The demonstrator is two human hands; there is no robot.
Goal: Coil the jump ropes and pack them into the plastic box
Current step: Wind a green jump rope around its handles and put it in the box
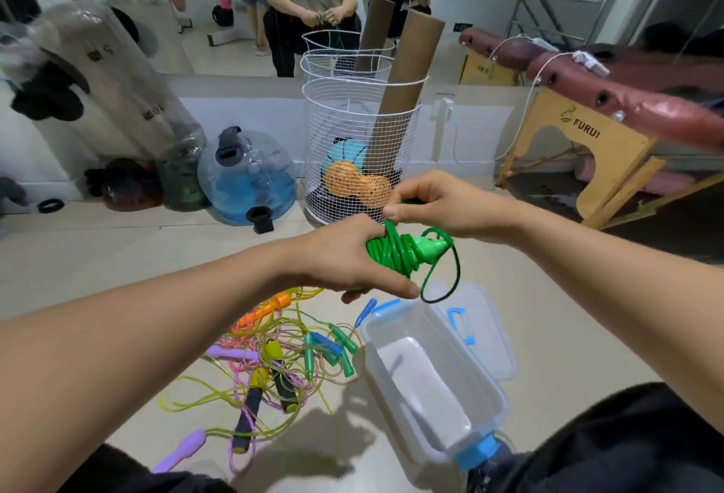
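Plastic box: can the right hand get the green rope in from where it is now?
Probably yes. The plastic box sits open and looks empty, lid off behind it, just below the right hand. Nothing lies between them. But both hands still grip the green rope; the left hand holds the bundle, and a loose loop dangles.

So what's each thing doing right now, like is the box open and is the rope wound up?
Green jump rope: mostly coiled, one loop hanging loose.
Left hand: gripping the coil.
Right hand: pinching the rope at the top of the coil.
Plastic box: open, nothing inside.
Lid: off, lying behind the box.
Other jump ropes: tangled on the floor.
Wire basket: upright, holding balls and cardboard tubes.
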